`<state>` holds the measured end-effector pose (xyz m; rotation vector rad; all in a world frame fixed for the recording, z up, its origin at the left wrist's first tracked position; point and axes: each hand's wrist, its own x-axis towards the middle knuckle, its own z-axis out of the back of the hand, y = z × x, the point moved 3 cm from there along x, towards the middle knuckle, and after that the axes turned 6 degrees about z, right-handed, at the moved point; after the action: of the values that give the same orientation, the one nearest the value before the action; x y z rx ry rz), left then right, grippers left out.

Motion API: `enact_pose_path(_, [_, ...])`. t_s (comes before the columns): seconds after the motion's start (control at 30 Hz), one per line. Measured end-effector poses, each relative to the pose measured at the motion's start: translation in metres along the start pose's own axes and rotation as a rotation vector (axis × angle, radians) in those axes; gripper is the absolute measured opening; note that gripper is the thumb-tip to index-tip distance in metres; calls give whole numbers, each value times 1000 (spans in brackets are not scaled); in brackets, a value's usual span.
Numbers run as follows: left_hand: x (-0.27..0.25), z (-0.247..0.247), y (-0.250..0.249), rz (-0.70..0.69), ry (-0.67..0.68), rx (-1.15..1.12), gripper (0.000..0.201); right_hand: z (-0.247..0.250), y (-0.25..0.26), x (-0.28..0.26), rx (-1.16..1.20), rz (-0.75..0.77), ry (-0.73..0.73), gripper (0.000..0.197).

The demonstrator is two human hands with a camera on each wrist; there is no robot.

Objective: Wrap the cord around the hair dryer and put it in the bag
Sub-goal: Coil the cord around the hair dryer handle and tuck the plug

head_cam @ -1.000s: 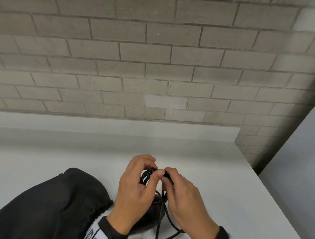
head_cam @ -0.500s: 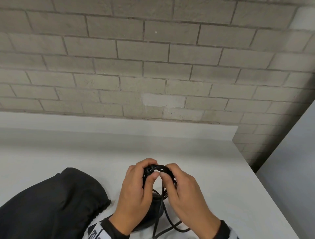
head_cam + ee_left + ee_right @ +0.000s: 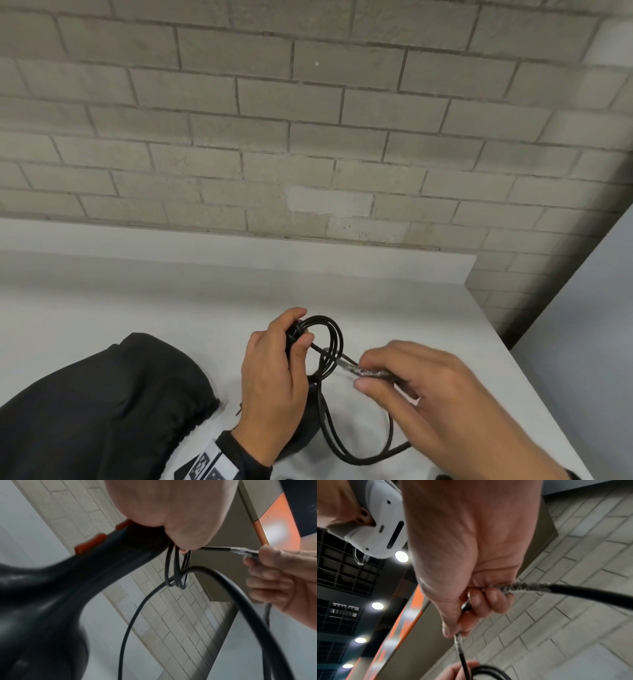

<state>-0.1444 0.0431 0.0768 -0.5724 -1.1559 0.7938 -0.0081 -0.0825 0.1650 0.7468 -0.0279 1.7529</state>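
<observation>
My left hand [image 3: 274, 373] grips the handle of the black hair dryer [image 3: 51, 595], which has orange switches, and pins several loops of the black cord [image 3: 334, 337] against the handle's end. The dryer's body [image 3: 305, 435] shows only as a dark shape under that hand. My right hand [image 3: 435, 401] pinches a taped stretch of the cord [image 3: 522, 586] to the right of the loops. A slack length of cord [image 3: 363, 455] droops onto the table. The black drawstring bag [image 3: 96, 407] lies at the lower left.
The white table [image 3: 171, 301] meets a grey brick wall [image 3: 308, 120] at the back. Its right edge [image 3: 534, 383] drops off beside a pale panel. A small metal piece [image 3: 239, 409] lies between the bag and my left wrist.
My right hand has drawn away to the right from the left hand, pulling a stretch of cord taut out of the loops. The left hand stays on the handle.
</observation>
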Motion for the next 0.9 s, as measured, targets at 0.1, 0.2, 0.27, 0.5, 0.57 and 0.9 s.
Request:
enact_pose_path(0.1, [-1,0,-4,-61,34,-5,34,25,3,14,-45,40,-50,17])
enact_pose_path(0.2, [0,0,-4,-69,90,-37,33,42,3,27,-69,1,-127,28])
enact_pose_path(0.27, [-1,-1,-4,-84,132,-38,33,46,3,33,-62,-22,-170,32])
enact_pose_path(0.5, [3,1,-4,-98,54,-51,32,36,4,27,311,-212,-219,30])
enact_pose_path(0.57, [5,3,-3,-90,3,-56,32,26,-2,16,436,-276,-183,32])
enact_pose_path(0.9, [10,0,-3,-92,-55,-4,25,-71,29,-17,42,-127,-680,2])
